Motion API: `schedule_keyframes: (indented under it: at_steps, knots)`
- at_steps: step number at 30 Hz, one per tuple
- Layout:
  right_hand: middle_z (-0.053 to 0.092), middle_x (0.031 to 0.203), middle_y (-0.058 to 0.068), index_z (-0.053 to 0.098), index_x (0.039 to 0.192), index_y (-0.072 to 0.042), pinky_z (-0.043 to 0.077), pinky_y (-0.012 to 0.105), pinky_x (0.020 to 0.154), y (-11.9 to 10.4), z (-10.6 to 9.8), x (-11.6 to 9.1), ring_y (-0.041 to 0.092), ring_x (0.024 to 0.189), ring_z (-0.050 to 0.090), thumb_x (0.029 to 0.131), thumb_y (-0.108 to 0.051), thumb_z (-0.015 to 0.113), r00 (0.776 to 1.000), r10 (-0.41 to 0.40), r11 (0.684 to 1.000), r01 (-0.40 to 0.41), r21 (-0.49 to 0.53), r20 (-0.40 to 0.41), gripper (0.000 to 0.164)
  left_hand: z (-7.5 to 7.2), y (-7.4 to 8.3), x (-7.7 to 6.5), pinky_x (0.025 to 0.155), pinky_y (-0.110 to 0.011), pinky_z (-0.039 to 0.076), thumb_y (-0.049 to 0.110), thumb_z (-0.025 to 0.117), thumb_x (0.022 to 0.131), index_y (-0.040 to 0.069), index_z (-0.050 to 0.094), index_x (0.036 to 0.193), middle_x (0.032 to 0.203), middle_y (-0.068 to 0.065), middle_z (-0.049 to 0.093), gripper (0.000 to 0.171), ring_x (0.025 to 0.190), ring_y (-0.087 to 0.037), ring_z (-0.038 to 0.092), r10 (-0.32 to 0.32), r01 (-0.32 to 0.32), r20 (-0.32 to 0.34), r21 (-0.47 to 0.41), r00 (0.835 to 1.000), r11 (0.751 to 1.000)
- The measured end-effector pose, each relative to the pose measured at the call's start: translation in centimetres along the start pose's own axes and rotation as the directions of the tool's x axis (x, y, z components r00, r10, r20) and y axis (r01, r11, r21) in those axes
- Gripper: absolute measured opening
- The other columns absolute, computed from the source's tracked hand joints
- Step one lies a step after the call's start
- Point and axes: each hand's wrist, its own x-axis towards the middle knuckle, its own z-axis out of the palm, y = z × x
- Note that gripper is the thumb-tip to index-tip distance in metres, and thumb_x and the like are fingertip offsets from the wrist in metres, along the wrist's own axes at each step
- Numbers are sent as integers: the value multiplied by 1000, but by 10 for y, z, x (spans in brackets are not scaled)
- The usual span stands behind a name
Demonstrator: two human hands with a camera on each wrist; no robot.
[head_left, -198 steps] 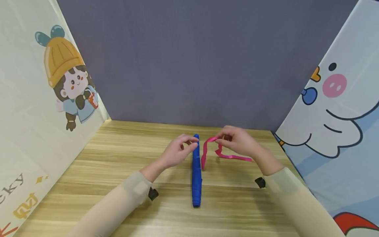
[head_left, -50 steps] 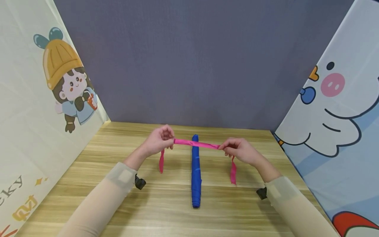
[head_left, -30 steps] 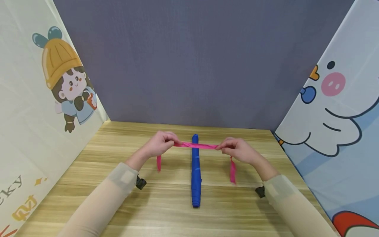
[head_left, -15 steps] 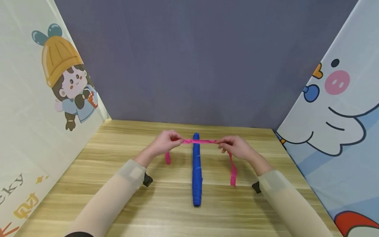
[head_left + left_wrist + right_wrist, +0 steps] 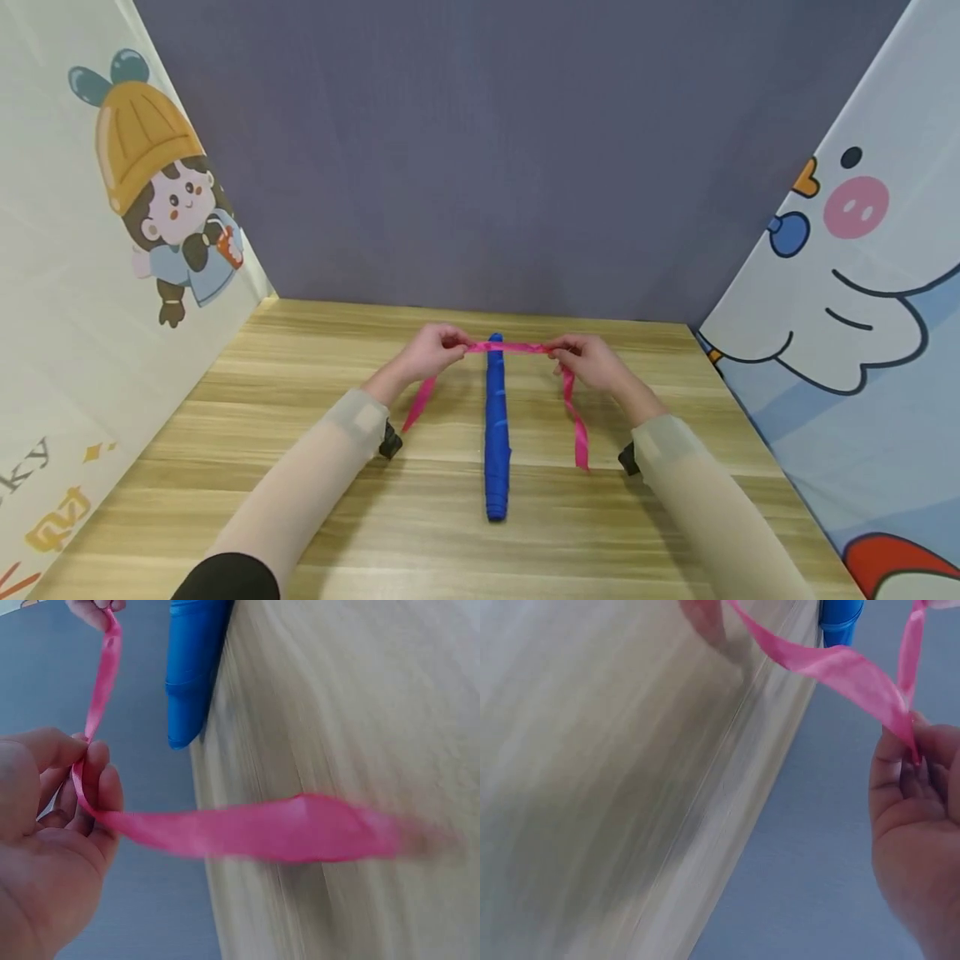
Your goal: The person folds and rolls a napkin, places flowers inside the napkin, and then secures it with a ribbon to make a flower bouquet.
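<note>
A pink ribbon is stretched level between my two hands, crossing over the far end of a long rolled blue bundle. My left hand pinches the ribbon between thumb and fingers, and one tail of it hangs down toward the table. On the other side my right hand pinches it too, with a longer twisted tail below. In the left wrist view the ribbon runs out from between the fingers. The right wrist view shows the ribbon gripped at the fingertips. The blue bundle lies lengthwise, pointing away from me.
The wood-grain table ends at a grey back panel. Printed cloth walls stand at the left and right. A dark wrist camera sits on the underside of each wrist.
From the right hand alone, the ribbon has come to be held by both hands and stretched across the bundle. Lately both hands have moved closer together and farther toward the bundle's far end.
</note>
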Motion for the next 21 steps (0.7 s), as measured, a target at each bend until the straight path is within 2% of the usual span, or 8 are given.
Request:
schedule_keyframes:
  at_steps: [6, 11, 14, 20, 21]
  knots:
    - [79, 109, 21, 73, 139, -5, 45, 30, 58, 2, 2, 16, 19, 80, 71, 115, -17, 52, 999, 42, 998, -43, -46, -34, 34, 4, -3, 14, 86, -31, 56, 10, 65, 107, 7, 81, 118, 119, -16, 80, 20, 102, -21, 70, 1, -1, -24, 19, 1000, 1000]
    - [79, 112, 20, 74, 134, -5, 52, 33, 67, 1, 7, 31, 19, 85, 72, 115, -16, 51, 997, 58, 996, -61, -66, -48, 32, 6, -7, 23, 72, -28, 48, 8, 59, 108, 5, 80, 112, 118, -25, 76, 21, 82, -16, 57, -18, 19, -39, 5, 999, 1000]
    - [78, 113, 21, 75, 133, -5, 50, 31, 67, 1, 9, 38, 22, 87, 71, 115, -14, 50, 996, 67, 995, -71, -69, -58, 32, 6, -9, 27, 67, -25, 45, 5, 57, 107, 2, 81, 111, 117, -23, 77, 24, 76, -14, 52, -33, 35, -60, 31, 998, 999]
    - [77, 119, 22, 74, 134, -4, 55, 32, 78, 5, 10, 45, 24, 96, 72, 115, -12, 48, 994, 85, 993, -89, -75, -63, 33, 2, -13, 29, 77, -26, 47, 4, 57, 105, -1, 83, 112, 122, -21, 77, 27, 87, -17, 58, -17, 27, -75, 135, 997, 991]
    - [76, 120, 23, 74, 134, -3, 56, 34, 81, 5, 10, 46, 25, 97, 72, 115, -11, 48, 994, 85, 993, -89, -71, -63, 33, 2, -13, 29, 75, -27, 46, 5, 57, 105, -1, 83, 113, 122, -21, 77, 28, 83, -17, 57, -20, 29, -71, 141, 997, 990]
